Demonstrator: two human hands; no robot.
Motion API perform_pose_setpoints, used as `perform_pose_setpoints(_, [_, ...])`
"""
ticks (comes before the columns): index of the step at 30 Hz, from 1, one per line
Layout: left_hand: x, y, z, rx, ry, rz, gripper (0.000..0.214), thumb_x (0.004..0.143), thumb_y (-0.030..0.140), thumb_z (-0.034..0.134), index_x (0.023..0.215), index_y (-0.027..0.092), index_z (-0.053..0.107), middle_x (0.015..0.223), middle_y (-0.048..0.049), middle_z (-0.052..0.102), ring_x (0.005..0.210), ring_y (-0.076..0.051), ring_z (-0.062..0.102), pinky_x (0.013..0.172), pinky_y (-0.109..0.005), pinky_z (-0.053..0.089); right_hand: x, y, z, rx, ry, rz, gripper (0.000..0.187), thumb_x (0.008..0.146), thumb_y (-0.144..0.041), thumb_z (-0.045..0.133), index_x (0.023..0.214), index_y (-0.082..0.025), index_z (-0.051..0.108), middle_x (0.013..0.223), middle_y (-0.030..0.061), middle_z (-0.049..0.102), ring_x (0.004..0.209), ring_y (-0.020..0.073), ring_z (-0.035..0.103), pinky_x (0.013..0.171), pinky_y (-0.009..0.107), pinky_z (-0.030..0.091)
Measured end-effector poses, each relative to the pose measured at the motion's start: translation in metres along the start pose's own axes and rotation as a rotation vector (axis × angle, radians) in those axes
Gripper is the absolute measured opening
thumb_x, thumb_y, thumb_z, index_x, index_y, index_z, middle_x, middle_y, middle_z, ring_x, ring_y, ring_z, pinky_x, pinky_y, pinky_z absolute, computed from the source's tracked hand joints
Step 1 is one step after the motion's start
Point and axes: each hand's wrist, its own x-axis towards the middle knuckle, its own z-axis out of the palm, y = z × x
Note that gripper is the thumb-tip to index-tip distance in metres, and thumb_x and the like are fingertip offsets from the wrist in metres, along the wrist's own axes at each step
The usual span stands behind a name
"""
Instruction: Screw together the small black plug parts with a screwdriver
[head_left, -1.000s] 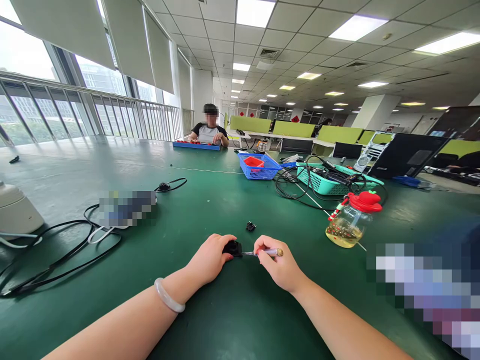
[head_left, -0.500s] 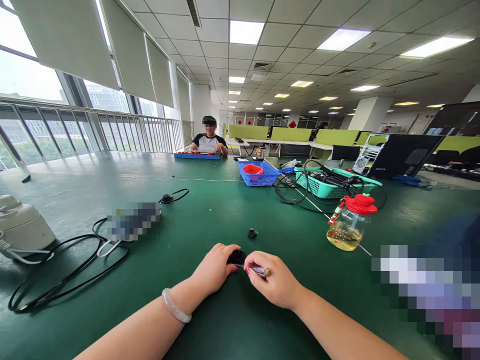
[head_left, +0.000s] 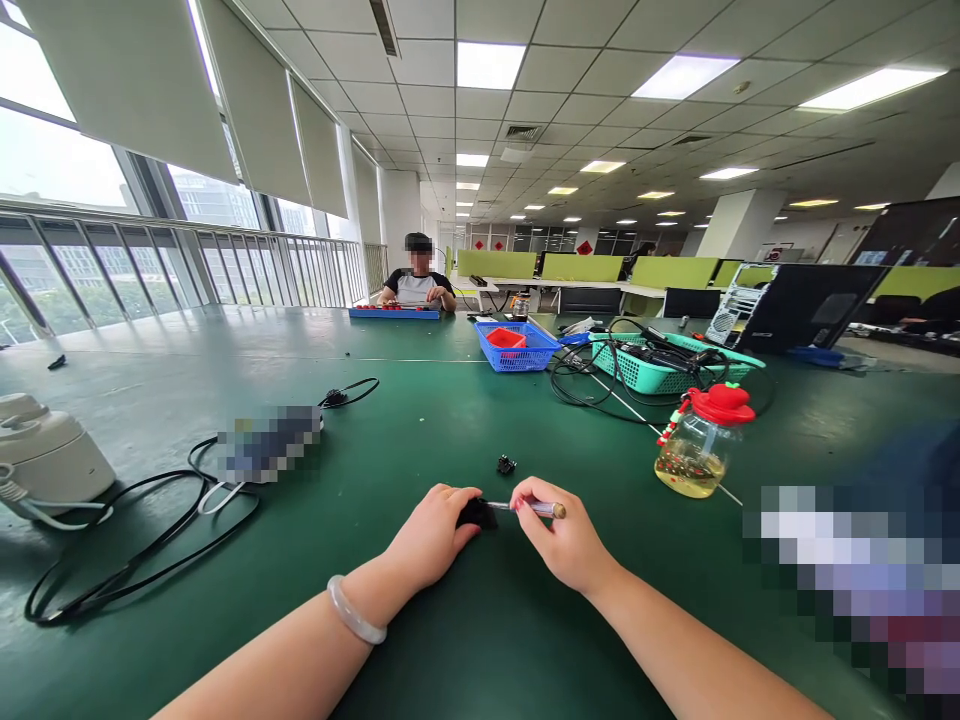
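Observation:
My left hand (head_left: 433,535), with a pale bangle on its wrist, is closed around a small black part (head_left: 480,515) on the table. Its exact kind is hard to make out, since my fingers cover much of it. Pinched in my right hand (head_left: 559,535) is a slim screwdriver (head_left: 547,510) with a pale, gold-ended handle. The thin metal shaft points left and its tip meets the black part at its right side. Just beyond my hands lies a small cluster of black pieces (head_left: 506,465), apart from both of them.
A jar with a red lid (head_left: 694,455) stands to the right. Farther back are a blue basket (head_left: 519,358) and a teal basket (head_left: 649,375) of cables. Black cables (head_left: 142,585) and a white device (head_left: 49,450) lie left. Someone sits opposite behind a blue tray (head_left: 394,313).
My right hand has moved right, away from my left hand, and more of the screwdriver's shaft shows. My left hand has stayed on the black part.

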Motion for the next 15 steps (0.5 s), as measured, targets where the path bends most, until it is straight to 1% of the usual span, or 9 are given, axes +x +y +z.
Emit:
perform_pose_setpoints(5, [0.000,0.004,-0.002,-0.002,0.096,0.053,0.035,0.087,0.023,0.055,0.122,0.024,0.055,0.119,-0.0057,0.064,0.114,-0.022,0.054,0.101,-0.042,0.044,0.000,-0.001,-0.002,0.036,0.014,-0.008,0.018,0.087,-0.027,0.045,0.073,-0.021,0.054,0.063,-0.0023,0.051,0.056,0.0123,0.044,0.054,0.024,0.035])
perform_pose_setpoints(6, [0.000,0.005,-0.003,0.001,0.126,0.061,0.035,0.088,0.023,0.053,0.124,0.024,0.054,0.120,-0.0058,0.063,0.114,-0.022,0.054,0.102,-0.042,0.044,0.001,0.000,-0.003,0.061,0.037,-0.012,0.019,0.088,-0.029,0.046,0.074,-0.021,0.055,0.064,-0.0019,0.051,0.056,0.0125,0.045,0.054,0.024,0.036])
perform_pose_setpoints(8, [-0.001,0.008,-0.005,0.023,0.179,0.047,0.037,0.090,0.023,0.047,0.127,0.025,0.052,0.122,-0.0059,0.061,0.115,-0.022,0.052,0.103,-0.042,0.043,0.002,0.005,-0.005,0.116,0.122,-0.004,0.020,0.089,-0.033,0.046,0.078,-0.020,0.057,0.065,-0.0009,0.053,0.057,0.0131,0.048,0.055,0.024,0.039])
perform_pose_setpoints(10, [-0.002,0.009,-0.007,0.084,0.196,-0.018,0.040,0.092,0.022,0.042,0.131,0.026,0.050,0.121,-0.0069,0.059,0.113,-0.022,0.052,0.102,-0.041,0.042,0.005,0.013,-0.007,0.133,0.239,0.048,0.021,0.089,-0.037,0.047,0.083,-0.021,0.058,0.066,-0.0004,0.054,0.057,0.0137,0.050,0.054,0.025,0.040])
perform_pose_setpoints(11, [-0.003,0.009,-0.008,0.128,0.187,-0.063,0.042,0.092,0.022,0.040,0.133,0.026,0.050,0.120,-0.0078,0.059,0.111,-0.023,0.052,0.100,-0.041,0.043,0.007,0.019,-0.008,0.118,0.283,0.089,0.021,0.089,-0.038,0.047,0.084,-0.021,0.059,0.065,-0.0006,0.054,0.056,0.0137,0.050,0.054,0.025,0.040])
perform_pose_setpoints(13, [-0.004,0.009,-0.008,0.231,0.144,-0.159,0.044,0.092,0.022,0.036,0.133,0.028,0.051,0.118,-0.0098,0.058,0.106,-0.024,0.053,0.096,-0.042,0.043,0.011,0.030,-0.010,0.059,0.323,0.177,0.020,0.086,-0.038,0.051,0.084,-0.021,0.061,0.069,0.0008,0.057,0.057,0.0140,0.050,0.053,0.025,0.040])
perform_pose_setpoints(15, [-0.004,0.009,-0.008,0.318,0.093,-0.233,0.043,0.092,0.023,0.036,0.129,0.029,0.057,0.119,-0.0112,0.057,0.104,-0.026,0.054,0.093,-0.044,0.042,0.015,0.040,-0.011,0.042,0.321,0.256,0.021,0.082,-0.039,0.053,0.084,-0.021,0.063,0.072,0.0015,0.060,0.059,0.0149,0.053,0.053,0.025,0.041])
